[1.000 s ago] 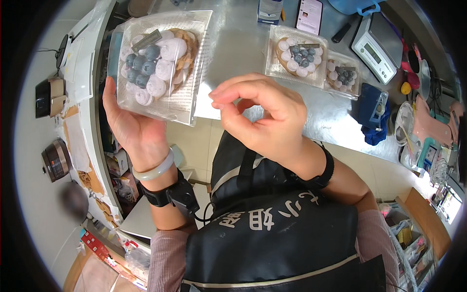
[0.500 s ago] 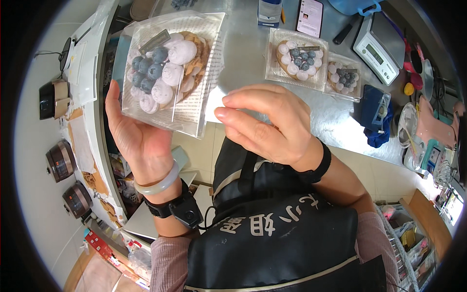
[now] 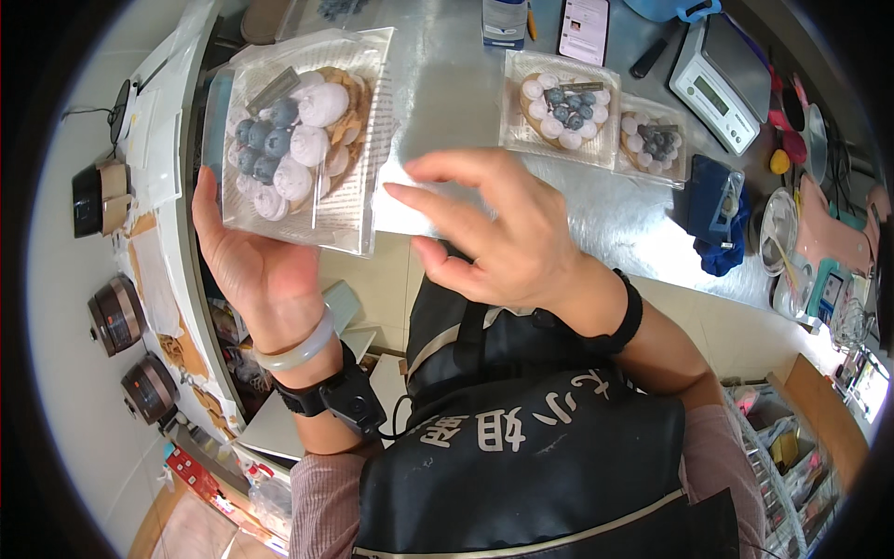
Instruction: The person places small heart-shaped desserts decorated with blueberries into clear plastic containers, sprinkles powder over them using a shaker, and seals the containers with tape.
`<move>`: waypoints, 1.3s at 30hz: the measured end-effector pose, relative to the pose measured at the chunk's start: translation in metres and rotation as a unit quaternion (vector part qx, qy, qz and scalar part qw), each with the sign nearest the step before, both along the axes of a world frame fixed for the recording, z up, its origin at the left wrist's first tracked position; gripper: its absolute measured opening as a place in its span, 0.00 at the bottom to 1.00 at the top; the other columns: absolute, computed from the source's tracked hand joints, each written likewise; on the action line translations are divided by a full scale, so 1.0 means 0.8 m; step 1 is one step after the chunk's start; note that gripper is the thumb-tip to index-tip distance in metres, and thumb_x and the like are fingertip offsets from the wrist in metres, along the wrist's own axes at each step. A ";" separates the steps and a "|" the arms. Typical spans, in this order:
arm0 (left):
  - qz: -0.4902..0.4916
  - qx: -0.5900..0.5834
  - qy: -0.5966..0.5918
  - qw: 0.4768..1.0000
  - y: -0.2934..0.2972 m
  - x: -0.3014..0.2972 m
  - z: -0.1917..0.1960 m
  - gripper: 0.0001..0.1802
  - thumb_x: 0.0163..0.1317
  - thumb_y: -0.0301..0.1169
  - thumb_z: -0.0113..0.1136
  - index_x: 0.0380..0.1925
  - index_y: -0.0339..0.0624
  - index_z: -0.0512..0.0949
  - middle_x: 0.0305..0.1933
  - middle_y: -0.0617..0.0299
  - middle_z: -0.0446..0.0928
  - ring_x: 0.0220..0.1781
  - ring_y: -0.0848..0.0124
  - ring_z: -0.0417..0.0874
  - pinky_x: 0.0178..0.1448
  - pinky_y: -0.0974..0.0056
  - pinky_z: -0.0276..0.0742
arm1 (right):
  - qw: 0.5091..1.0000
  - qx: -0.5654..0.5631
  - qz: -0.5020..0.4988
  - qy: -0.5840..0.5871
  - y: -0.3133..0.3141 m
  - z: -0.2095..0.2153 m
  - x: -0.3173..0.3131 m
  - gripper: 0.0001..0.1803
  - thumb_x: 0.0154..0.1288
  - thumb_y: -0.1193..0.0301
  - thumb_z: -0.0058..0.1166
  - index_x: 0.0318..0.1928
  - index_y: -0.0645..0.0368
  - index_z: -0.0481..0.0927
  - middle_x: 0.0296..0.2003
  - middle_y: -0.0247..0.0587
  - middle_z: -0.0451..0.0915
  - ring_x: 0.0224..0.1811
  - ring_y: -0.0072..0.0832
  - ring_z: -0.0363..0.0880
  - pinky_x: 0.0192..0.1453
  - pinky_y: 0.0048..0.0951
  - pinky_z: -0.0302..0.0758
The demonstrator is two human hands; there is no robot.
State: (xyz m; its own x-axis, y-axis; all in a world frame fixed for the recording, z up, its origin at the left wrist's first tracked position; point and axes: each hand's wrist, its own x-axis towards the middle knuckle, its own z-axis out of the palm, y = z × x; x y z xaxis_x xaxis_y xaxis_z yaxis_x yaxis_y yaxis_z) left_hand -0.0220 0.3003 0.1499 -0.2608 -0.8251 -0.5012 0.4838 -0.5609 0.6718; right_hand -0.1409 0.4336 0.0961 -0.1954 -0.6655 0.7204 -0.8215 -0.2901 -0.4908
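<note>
My left hand (image 3: 265, 270) supports a clear plastic box (image 3: 358, 210) from below and its left side, tilted toward me; some fingers are hidden behind it. Inside the box lies a tart (image 3: 289, 140) with pale piped cream dollops, blueberries and a small dark tag, on printed paper. To the right of the box, my right hand (image 3: 521, 228) hovers with thumb and fingers apart, holding nothing I can see. Two more boxed blueberry tarts, one larger (image 3: 566, 112) and one smaller (image 3: 652, 142), rest on the steel table (image 3: 447, 102).
A digital scale (image 3: 717, 88), a phone (image 3: 584, 33), a black-handled tool (image 3: 649, 58) and a blue-white carton (image 3: 504, 23) stand at the back. Dark blue cloth (image 3: 722, 238) lies at the table's right edge. Rice cookers (image 3: 116, 312) line the left wall.
The boxed tart has shifted slightly left with my left hand. My right hand has moved a little left and down, and its fingers have spread apart.
</note>
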 end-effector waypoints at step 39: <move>0.009 0.073 0.060 0.996 -0.034 0.030 -0.190 0.28 0.58 0.43 0.54 0.54 0.37 0.65 0.56 0.54 0.68 0.58 0.60 0.68 0.62 0.53 0.62 | 0.795 0.355 -0.184 -0.456 0.097 -0.077 -0.063 0.13 0.58 0.66 0.57 0.26 0.65 0.75 0.19 0.32 0.74 0.23 0.16 0.73 0.27 0.17 0.69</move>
